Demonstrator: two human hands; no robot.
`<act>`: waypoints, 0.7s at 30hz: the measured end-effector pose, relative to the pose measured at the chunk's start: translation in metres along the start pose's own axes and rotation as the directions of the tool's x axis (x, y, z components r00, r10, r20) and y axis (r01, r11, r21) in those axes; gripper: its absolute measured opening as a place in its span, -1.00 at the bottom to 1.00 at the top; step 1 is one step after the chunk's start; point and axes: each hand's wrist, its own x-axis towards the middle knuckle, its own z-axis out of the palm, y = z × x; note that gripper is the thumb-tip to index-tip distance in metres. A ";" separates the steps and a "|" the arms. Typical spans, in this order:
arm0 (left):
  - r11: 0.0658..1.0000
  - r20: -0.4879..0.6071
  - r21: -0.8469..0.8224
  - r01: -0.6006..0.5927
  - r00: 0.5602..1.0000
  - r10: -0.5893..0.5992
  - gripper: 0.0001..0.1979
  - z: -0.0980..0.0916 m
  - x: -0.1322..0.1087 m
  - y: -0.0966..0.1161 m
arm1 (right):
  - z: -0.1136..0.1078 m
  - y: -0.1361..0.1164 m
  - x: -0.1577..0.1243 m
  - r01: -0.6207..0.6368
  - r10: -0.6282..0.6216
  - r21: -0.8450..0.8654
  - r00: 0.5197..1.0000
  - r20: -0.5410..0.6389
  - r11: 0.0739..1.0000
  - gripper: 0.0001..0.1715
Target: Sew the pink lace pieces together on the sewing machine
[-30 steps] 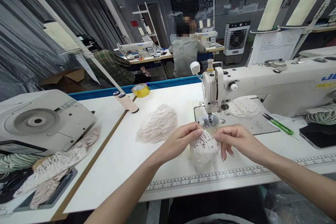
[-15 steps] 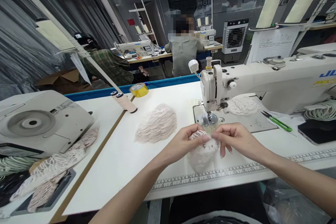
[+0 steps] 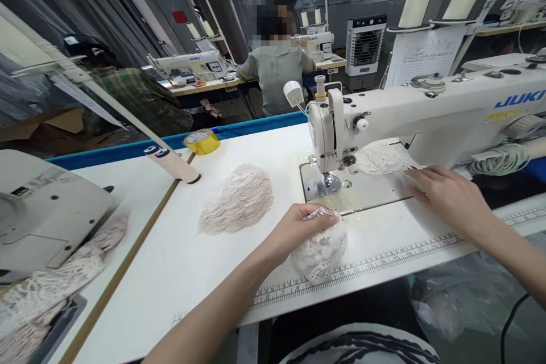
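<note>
My left hand (image 3: 309, 222) pinches the upper edge of a white lace piece (image 3: 321, 253), thumb on top. The lace hangs down over the table's front edge, across the printed ruler. At the right, my right hand (image 3: 447, 196) lies over the spot where the green thread snips were, fingers stretched out and thumb apart. The snips are almost wholly covered by it; only a small dark tip shows at the fingertips. Left of that hand stands the needle area of a white sewing machine (image 3: 328, 131). Another lace piece (image 3: 379, 158) lies flat on the bed under its arm.
A stack of lace pieces (image 3: 239, 199) lies left of the machine. Beyond it are a yellow tape roll (image 3: 202, 141) and a thread cone (image 3: 173, 165). A second machine (image 3: 46, 210) stands at far left. Two people sit at machines ahead. A cord bundle (image 3: 499, 159) lies at right.
My right hand has let go of the lace and moved right, onto the snips. My left hand keeps the lace, which now hangs more open. The view has turned to the right.
</note>
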 end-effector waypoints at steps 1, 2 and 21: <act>1.000 0.018 -0.011 0.008 1.000 -0.008 -0.67 0.000 0.001 -0.001 | 0.005 0.005 -0.003 -0.001 0.003 -0.055 1.000 0.027 0.998 -0.68; 1.000 0.035 -0.013 0.013 0.999 -0.012 -0.67 -0.001 0.002 -0.003 | 0.008 0.009 -0.005 0.006 -0.001 -0.090 0.998 0.057 0.996 -0.69; -0.231 0.470 0.790 -0.568 0.321 0.822 -0.83 -0.008 -0.014 -0.030 | 0.012 0.019 0.000 -0.135 0.162 -0.154 0.970 0.180 0.979 -0.60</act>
